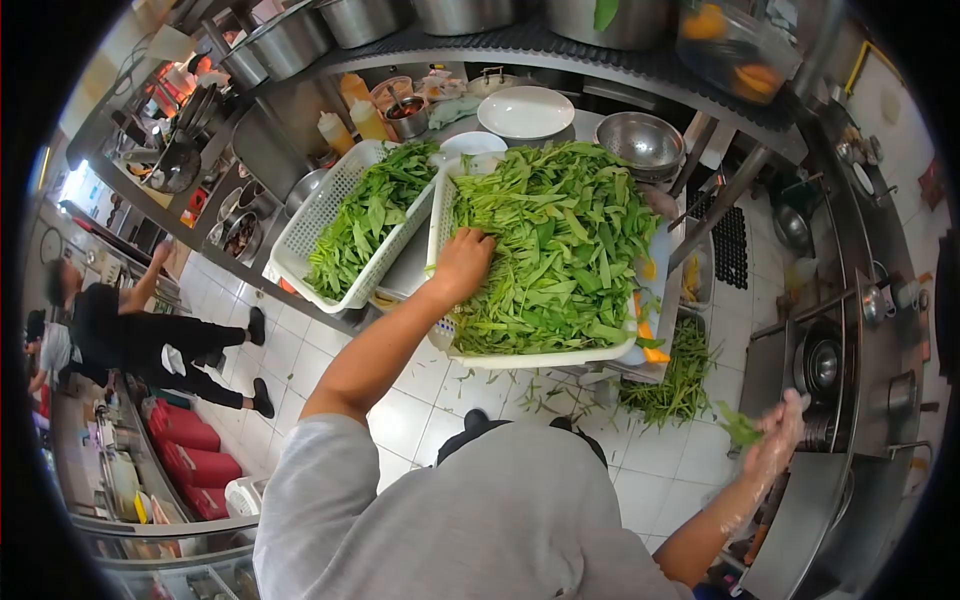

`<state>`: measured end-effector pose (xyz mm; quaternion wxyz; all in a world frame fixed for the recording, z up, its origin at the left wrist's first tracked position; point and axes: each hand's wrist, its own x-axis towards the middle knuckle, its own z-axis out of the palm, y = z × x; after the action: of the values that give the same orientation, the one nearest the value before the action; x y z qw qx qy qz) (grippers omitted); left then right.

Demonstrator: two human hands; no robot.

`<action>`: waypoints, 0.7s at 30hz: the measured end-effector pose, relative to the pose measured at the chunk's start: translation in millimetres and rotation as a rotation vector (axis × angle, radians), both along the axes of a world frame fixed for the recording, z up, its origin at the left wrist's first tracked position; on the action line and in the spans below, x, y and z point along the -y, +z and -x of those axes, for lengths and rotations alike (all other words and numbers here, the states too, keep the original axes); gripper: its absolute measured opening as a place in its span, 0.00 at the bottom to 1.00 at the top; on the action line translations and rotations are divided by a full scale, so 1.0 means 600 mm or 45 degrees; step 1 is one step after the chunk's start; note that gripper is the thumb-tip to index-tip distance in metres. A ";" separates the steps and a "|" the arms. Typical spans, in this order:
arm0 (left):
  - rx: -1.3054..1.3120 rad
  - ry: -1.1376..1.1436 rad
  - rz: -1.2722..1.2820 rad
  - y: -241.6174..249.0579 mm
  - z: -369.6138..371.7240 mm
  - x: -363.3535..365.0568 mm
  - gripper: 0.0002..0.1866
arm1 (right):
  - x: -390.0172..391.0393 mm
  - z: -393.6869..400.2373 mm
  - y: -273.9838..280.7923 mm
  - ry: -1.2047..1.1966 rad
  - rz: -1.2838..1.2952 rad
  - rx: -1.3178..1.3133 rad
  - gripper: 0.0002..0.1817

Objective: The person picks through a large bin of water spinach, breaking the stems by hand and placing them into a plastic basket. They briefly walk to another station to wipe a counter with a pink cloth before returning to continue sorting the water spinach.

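A large white basket [545, 358] stands on the steel counter, heaped with leafy green stems [570, 230]. My left hand [466, 262] rests on the stems at the basket's left side, its fingers bent into them; what they grip, if anything, is hidden. Out to the right, away from the counter, my right hand [778, 432] is raised in a clear glove. A green leaf [738, 424] shows at its fingers, which are closed around it. To the left, a smaller white perforated basket [290, 255] holds more greens [375, 205].
Stems [675, 380] are piled low at the right, and bits lie on the tiled floor [400, 415]. Behind the baskets are a white plate [526, 112], a colander [640, 140] and sauce bottles [368, 120]. A shelf of pots [290, 40] overhangs. Another person [140, 330] stands at the left.
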<state>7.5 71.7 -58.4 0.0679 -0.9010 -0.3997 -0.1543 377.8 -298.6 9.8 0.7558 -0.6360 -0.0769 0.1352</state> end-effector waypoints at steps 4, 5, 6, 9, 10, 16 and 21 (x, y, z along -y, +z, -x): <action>0.499 0.113 0.014 0.126 -0.004 0.040 0.07 | -0.084 0.037 0.024 0.363 -0.190 0.082 0.14; 0.643 0.093 -0.062 0.157 0.001 0.046 0.09 | -0.101 0.056 0.033 0.447 -0.197 0.143 0.15; 0.715 0.083 -0.031 0.177 0.009 0.047 0.10 | -0.111 0.073 0.037 0.455 -0.207 0.148 0.15; 1.085 0.180 0.554 0.196 0.027 0.068 0.13 | -0.147 0.116 0.038 0.700 -0.102 0.183 0.16; 1.051 0.230 0.645 0.195 0.026 0.077 0.14 | -0.152 0.124 0.034 0.781 -0.048 0.217 0.16; 1.183 0.173 1.005 0.157 0.008 0.116 0.14 | -0.192 0.175 0.023 0.877 0.204 0.524 0.15; 0.966 0.026 0.944 0.134 -0.006 0.128 0.13 | -0.230 0.237 0.086 1.209 0.297 1.026 0.06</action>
<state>10.8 -5.0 22.2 -0.4032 -0.7413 -0.4327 -0.3172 235.5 -160.8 61.5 0.4507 -0.6118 -0.6140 0.2133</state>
